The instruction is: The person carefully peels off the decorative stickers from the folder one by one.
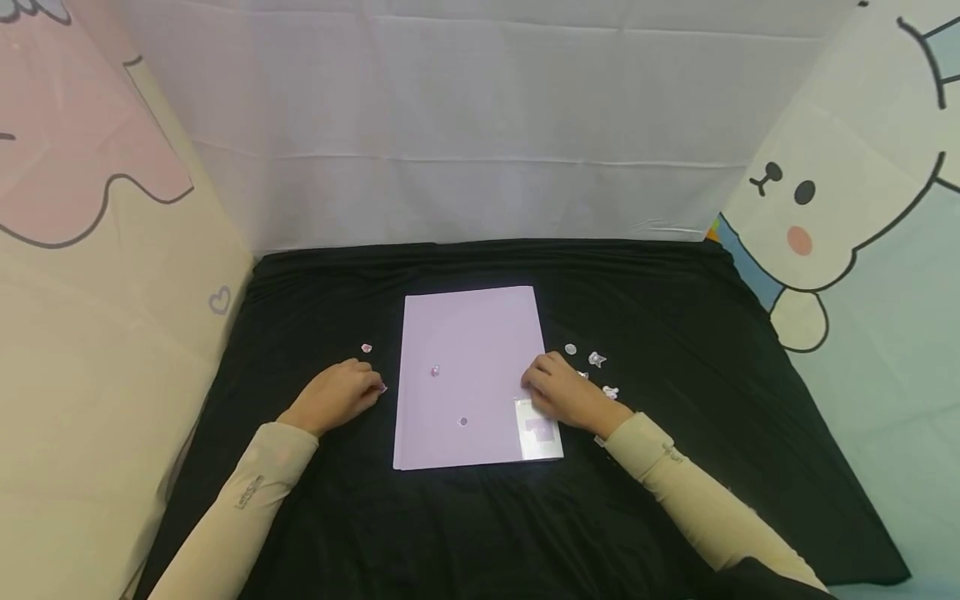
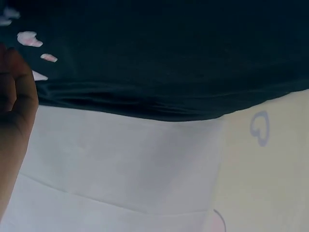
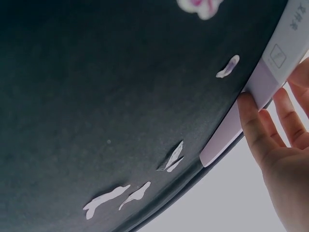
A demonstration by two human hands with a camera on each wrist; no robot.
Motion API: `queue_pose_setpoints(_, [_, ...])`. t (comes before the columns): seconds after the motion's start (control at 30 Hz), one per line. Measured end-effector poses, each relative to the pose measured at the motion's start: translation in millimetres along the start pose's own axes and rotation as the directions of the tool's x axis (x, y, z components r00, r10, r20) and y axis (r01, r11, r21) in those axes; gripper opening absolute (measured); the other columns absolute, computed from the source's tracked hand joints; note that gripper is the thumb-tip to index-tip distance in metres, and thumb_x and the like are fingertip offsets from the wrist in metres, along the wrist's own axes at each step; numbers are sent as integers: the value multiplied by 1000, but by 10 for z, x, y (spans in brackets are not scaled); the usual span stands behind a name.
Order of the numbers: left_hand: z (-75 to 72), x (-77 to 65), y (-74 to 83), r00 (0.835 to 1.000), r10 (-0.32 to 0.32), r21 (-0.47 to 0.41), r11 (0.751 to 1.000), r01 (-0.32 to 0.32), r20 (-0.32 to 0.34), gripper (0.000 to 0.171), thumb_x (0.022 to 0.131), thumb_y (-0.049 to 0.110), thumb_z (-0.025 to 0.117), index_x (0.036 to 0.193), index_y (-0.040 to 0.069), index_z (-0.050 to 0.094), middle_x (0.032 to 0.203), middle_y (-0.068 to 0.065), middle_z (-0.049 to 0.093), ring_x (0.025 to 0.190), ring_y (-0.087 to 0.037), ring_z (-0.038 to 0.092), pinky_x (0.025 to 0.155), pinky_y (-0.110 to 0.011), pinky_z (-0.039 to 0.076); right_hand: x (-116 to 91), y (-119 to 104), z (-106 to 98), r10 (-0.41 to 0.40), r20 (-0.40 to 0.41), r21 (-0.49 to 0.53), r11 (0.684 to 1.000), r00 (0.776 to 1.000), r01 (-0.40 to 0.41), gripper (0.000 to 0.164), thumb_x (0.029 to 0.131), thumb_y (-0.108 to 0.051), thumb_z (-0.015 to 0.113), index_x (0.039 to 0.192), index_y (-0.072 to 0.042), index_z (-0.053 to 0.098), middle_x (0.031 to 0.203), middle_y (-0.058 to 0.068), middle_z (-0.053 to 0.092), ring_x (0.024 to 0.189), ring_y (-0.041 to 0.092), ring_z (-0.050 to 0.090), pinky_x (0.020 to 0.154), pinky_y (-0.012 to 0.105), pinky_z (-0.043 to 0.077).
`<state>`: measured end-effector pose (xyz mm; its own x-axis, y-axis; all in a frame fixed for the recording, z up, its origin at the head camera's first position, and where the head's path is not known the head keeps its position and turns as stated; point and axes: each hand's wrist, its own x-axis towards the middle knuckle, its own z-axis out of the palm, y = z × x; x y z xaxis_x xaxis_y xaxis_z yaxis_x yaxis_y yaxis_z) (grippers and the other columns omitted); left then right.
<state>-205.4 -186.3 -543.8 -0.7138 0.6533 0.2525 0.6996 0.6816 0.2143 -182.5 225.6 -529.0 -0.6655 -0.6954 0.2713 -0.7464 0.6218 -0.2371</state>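
Observation:
A flat lilac folder (image 1: 471,342) lies on the black cloth, with a pale label at its lower right corner. My right hand (image 1: 564,387) rests on its right edge; in the right wrist view that hand (image 3: 282,130) touches the folder's side (image 3: 227,133) with fairly straight, spread fingers. Left of the folder, my left hand (image 1: 337,395) is low over the cloth. A tiny pinkish sticker-like piece (image 1: 383,388) shows at its fingertips; whether they pinch it is hidden. In the left wrist view only part of the left hand (image 2: 17,96) shows. Two small pieces lie on the folder, one pinkish (image 1: 435,371), one round (image 1: 463,422).
Another small pinkish piece (image 1: 366,348) lies beyond the left hand. Right of the folder several small decorative pieces are scattered, among them a round one (image 1: 571,349) and a star-like one (image 1: 597,359). Black cloth (image 1: 480,533) covers the table; printed fabric walls surround it.

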Motion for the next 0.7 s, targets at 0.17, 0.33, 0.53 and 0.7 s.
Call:
queue_pose_setpoints(0.17, [67, 244, 50, 1000, -15, -9, 1000, 15, 3, 6, 89, 10, 73, 95, 8, 75, 84, -2, 64, 72, -13, 56, 69, -31, 53, -11, 20, -18, 15, 5, -2, 1000, 1000, -15, 17, 88, 0, 68, 102, -8, 67, 102, 7, 59, 104, 27, 54, 90, 39, 49])
queue_pose_setpoints(0.33, [158, 505, 179, 999, -32, -7, 999, 32, 33, 18, 93, 16, 69, 107, 6, 75, 92, -6, 67, 77, -15, 57, 71, -30, 53, -21, 22, -7, 14, 3, 11, 1000, 1000, -14, 16, 88, -1, 66, 102, -7, 67, 102, 8, 59, 103, 27, 53, 90, 39, 48])
queue_pose_setpoints(0.53, [299, 681, 278, 1000, 5, 14, 1000, -5, 14, 19, 93, 18, 70, 106, 5, 75, 92, -6, 67, 78, -16, 62, 72, -30, 55, -27, 16, 8, 7, 0, 10, 1000, 1000, -7, 15, 89, -2, 66, 102, -8, 67, 101, 7, 58, 103, 26, 53, 90, 38, 48])
queue_pose_setpoints(0.7, [329, 746, 321, 1000, 12, 41, 999, -12, -10, 14, 91, 17, 72, 100, 7, 76, 88, -5, 66, 77, -17, 63, 73, -32, 56, -34, 17, 0, 12, 7, 11, 1000, 1000, -12, 15, 90, -2, 66, 103, -8, 67, 102, 7, 59, 104, 26, 53, 91, 38, 48])
